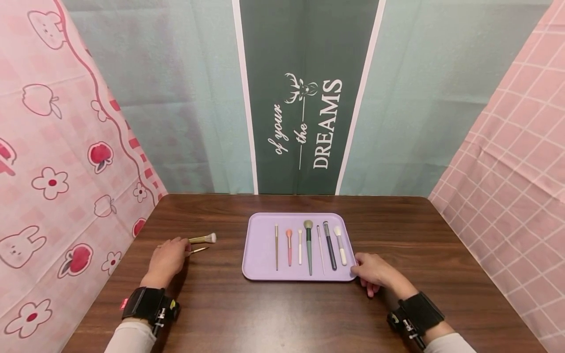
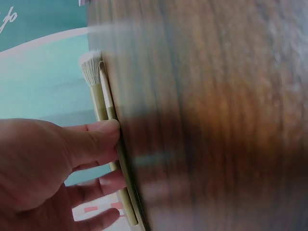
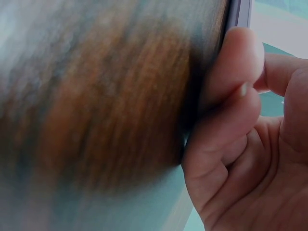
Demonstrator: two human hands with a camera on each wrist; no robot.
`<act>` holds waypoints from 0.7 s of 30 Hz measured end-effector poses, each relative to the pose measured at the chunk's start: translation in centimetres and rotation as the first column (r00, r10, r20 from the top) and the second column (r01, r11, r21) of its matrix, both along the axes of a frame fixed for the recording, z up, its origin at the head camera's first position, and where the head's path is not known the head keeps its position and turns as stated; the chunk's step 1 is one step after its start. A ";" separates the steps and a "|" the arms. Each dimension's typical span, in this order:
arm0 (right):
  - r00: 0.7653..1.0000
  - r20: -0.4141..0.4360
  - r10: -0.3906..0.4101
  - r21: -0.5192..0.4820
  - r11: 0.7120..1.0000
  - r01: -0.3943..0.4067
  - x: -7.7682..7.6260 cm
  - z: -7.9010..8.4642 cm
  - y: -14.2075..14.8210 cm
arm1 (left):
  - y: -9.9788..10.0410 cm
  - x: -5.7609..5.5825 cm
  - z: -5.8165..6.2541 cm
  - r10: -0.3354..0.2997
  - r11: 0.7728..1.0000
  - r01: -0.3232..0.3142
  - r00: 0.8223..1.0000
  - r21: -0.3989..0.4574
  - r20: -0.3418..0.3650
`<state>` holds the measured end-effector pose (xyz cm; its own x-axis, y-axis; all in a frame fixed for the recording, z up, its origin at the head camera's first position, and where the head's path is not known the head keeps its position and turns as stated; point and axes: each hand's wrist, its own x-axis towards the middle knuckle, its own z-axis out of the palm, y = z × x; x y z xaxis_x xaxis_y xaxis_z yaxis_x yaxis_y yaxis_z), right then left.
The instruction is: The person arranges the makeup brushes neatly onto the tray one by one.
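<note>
My left hand (image 1: pixel 169 256) is at the table's left side, pinching a thin gold-handled makeup brush (image 2: pixel 109 98) between thumb and fingers. Right alongside is a thicker gold makeup brush (image 1: pixel 203 239) with fluffy pale bristles; whether the fingers grip it too is unclear. A lilac tray (image 1: pixel 260 245) lies mid-table, bearing a row of several makeup brushes. Among them are a large green brush (image 1: pixel 309 245), a pink brush (image 1: pixel 289 247) and a dark brush (image 1: pixel 329 245). My right hand (image 1: pixel 375 272) grips the tray's near right corner, its other fingers curled against the table.
The dark wooden table (image 1: pixel 273 314) meets a green fabric backdrop (image 1: pixel 185 122) at its far edge. Pink patterned cloth (image 1: pixel 53 220) hangs on the left, and pink checked cloth (image 1: pixel 512 196) on the right. Each wrist wears a black strap with a camera.
</note>
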<state>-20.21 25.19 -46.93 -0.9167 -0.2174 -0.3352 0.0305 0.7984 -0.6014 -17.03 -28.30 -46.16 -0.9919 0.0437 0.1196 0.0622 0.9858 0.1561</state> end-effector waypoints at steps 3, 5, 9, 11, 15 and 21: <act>1.000 -0.007 0.004 -0.002 1.000 -0.004 0.1 0.1 0.0 | 0.0 0.0 -0.4 -0.032 0.999 0.032 0.999 0.003 -0.028; 1.000 -0.009 0.009 -0.005 1.000 -0.009 0.1 0.2 0.0 | 0.1 0.0 -0.6 -0.033 0.999 0.034 0.999 0.021 -0.035; 1.000 0.003 0.004 -0.002 1.000 -0.004 0.0 0.2 -0.1 | 0.6 0.1 -0.5 -0.005 0.997 0.007 1.000 0.072 -0.026; 1.000 0.007 0.008 -0.002 1.000 -0.008 -0.1 0.2 -0.1 | 0.9 0.2 -0.3 0.007 0.997 -0.005 1.000 0.074 -0.030; 1.000 0.004 0.019 -0.003 1.000 -0.019 -0.1 0.1 0.0 | 1.6 0.3 0.2 0.030 0.998 -0.029 0.999 0.062 -0.023; 1.000 0.006 0.006 0.007 1.000 -0.006 0.0 0.1 0.0 | 3.0 0.3 0.7 0.074 0.995 -0.073 0.997 0.067 -0.012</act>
